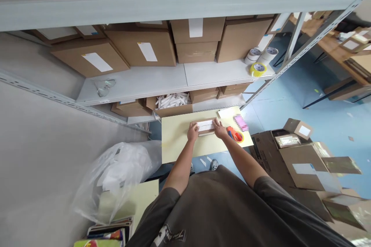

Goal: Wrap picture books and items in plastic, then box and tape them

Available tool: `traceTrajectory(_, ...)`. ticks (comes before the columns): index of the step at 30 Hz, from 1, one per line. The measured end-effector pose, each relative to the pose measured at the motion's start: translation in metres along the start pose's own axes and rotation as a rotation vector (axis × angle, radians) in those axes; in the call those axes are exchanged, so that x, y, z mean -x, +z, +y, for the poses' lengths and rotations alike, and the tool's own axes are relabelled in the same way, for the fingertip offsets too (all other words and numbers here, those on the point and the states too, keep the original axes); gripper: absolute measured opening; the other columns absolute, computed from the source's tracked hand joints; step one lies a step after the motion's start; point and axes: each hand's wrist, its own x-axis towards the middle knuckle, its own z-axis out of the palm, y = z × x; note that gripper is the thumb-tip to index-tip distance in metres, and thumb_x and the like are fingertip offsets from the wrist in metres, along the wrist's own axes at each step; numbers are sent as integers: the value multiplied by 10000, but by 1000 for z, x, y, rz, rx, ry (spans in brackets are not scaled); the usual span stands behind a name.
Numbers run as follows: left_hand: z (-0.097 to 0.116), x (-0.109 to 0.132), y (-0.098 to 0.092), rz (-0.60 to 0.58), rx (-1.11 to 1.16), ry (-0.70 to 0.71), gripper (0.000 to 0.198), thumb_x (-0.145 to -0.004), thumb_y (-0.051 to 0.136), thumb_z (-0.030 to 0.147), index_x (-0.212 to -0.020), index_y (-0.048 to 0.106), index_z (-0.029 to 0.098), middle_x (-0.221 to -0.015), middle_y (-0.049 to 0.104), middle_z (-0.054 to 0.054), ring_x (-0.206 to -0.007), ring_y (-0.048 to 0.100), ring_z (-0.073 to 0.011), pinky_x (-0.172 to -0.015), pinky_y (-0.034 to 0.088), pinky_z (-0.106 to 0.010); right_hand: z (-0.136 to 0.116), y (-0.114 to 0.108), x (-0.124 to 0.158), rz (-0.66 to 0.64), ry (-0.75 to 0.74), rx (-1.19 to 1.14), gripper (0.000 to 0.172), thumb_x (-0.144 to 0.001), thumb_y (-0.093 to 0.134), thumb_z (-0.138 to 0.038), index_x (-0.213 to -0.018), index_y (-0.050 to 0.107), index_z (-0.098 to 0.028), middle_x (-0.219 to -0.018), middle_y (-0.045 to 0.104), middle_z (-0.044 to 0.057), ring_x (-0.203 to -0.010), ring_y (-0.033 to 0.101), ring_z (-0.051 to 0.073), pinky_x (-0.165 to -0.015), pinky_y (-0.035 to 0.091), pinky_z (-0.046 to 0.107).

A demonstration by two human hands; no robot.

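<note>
A small cardboard box [205, 119] with a white label [205, 125] on top lies on the pale yellow table [176, 144]. My left hand [193, 131] grips its left end, fingers closed around the edge and thumb by the label. At the opposite end, my right hand [220, 129] holds the box, its fingertips pressed on the label's right end. Just right of that hand rests an orange-red and blue tape dispenser [235, 134]. Behind it is a pink, pixelated item [240, 122], and a white sheet or packet [227, 113] lies at the table's back edge.
A metal shelf [162, 81] with cartons stands behind the table. An open carton of white pieces [174, 100] sits low on it; tape rolls [257, 69] are at its right end. A plastic bag [124, 166] is at left, stacked cartons [304, 166] at right.
</note>
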Motion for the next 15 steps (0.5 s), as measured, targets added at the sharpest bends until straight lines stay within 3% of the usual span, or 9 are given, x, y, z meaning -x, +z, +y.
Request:
traceTrajectory(3,9,-14,1,73,89,-152,391,-1032,630,365,-1415,653,293,-1416,726,-82,-1291,680,-253,-1077,511,-346,-13,-10,-2,-55,50,5,820,-988,421,-100,-1765,233,-281,-1850,91,48,-1689,172,372,-1231,433,557)
traceTrajectory(6,9,-25,-1,87,110,-258,604,-994,688,389,-1553,495,268,-1452,707,-124,-1295,690,-284,-1051,518,-362,-18,-12,9,-61,44,-11,833,-972,484,-119,-1761,252,-248,-1844,131,78,-1691,154,383,-1256,394,569)
traceTrajectory(8,6,-32,-3,38,90,-273,632,-995,678,402,-1567,467,238,-1453,702,-158,-1321,683,-303,-1059,518,-371,-16,-11,22,7,19,-39,829,-967,526,-149,-1753,280,-237,-1832,193,97,-1690,172,370,-1276,367,556)
traceTrajectory(11,4,-43,-5,-70,17,-212,395,-1008,629,362,-1383,605,240,-1360,749,-147,-1308,691,-308,-1059,523,-372,1,-14,41,167,16,-86,804,-971,548,-178,-1739,321,-241,-1817,257,106,-1674,240,341,-1285,360,520)
traceTrajectory(15,8,-56,-4,-23,-102,-206,291,-995,630,341,-1255,650,210,-1271,768,-172,-1278,702,-341,-1060,539,-409,49,-28,54,285,67,-117,739,-987,552,-203,-1708,386,-200,-1794,313,132,-1655,277,334,-1294,346,511)
